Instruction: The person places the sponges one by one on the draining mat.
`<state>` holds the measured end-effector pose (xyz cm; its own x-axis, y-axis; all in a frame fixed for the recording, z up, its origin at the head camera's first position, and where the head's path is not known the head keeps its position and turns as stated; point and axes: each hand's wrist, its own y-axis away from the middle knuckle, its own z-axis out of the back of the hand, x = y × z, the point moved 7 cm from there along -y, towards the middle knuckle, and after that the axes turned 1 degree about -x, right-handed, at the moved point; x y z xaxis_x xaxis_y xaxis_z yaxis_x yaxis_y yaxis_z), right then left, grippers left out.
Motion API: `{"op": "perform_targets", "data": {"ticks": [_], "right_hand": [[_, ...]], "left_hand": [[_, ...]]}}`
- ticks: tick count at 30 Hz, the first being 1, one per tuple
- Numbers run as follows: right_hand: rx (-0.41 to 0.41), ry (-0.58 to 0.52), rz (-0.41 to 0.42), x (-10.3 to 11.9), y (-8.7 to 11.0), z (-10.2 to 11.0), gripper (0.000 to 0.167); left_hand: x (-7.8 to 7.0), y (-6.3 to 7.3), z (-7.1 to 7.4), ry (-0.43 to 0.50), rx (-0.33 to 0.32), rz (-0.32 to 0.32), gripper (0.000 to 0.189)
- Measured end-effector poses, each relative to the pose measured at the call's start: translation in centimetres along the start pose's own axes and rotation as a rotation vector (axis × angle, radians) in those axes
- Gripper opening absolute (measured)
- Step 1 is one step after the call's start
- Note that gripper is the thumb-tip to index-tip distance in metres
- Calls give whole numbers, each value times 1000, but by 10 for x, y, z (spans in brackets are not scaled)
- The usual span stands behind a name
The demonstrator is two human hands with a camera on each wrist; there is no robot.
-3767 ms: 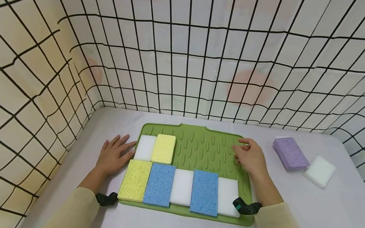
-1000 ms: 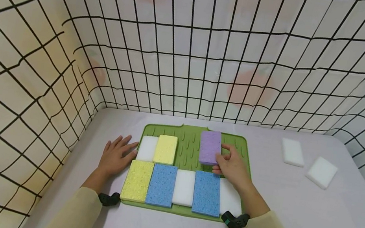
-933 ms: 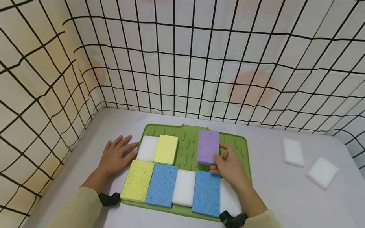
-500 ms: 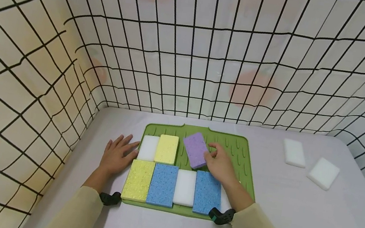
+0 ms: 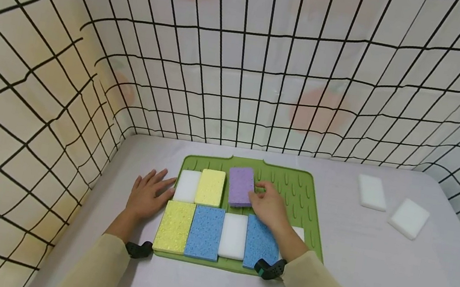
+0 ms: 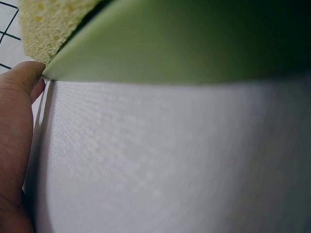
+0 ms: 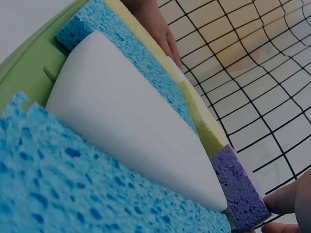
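My right hand (image 5: 270, 205) pinches a purple sponge (image 5: 241, 187) by its right edge, on the back half of a green ridged mat (image 5: 294, 194). A small pale yellow sponge (image 5: 210, 188) lies just left of it, then a white sponge (image 5: 187, 186). In the right wrist view the thumb meets one end of the purple sponge (image 7: 238, 187). My left hand (image 5: 149, 196) rests spread on the table, fingertips at the mat's left edge. The left wrist view shows part of that hand (image 6: 14, 145) beside the larger yellow sponge (image 6: 53, 26).
Along the mat's front lie the larger yellow sponge (image 5: 174, 227), a blue sponge (image 5: 205, 233), a white one (image 5: 233, 237), another blue one (image 5: 257, 238) and a partly hidden white one (image 5: 299, 233). Two white sponges (image 5: 372, 192) lie at right. Black wire grid (image 5: 263, 73) surrounds the table.
The purple sponge was lifted off a white sponge at right and carried left over the mat. Lately it tilted, then straightened beside the pale yellow sponge. My left hand stayed put.
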<state>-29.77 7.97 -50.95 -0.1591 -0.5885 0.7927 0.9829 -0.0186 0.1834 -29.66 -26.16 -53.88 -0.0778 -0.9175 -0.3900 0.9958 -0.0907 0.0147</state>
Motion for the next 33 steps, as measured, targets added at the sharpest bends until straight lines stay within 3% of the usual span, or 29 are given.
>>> {"op": "perform_targets", "data": {"ticks": [28,33], "right_hand": [[69,197,108,13,4,-9,46],[73,188,104,10,4,-7,48]], "left_hand": [[4,-1,-3,0,-14,3,52],[4,-1,-3,-4,-11,1,52]]}}
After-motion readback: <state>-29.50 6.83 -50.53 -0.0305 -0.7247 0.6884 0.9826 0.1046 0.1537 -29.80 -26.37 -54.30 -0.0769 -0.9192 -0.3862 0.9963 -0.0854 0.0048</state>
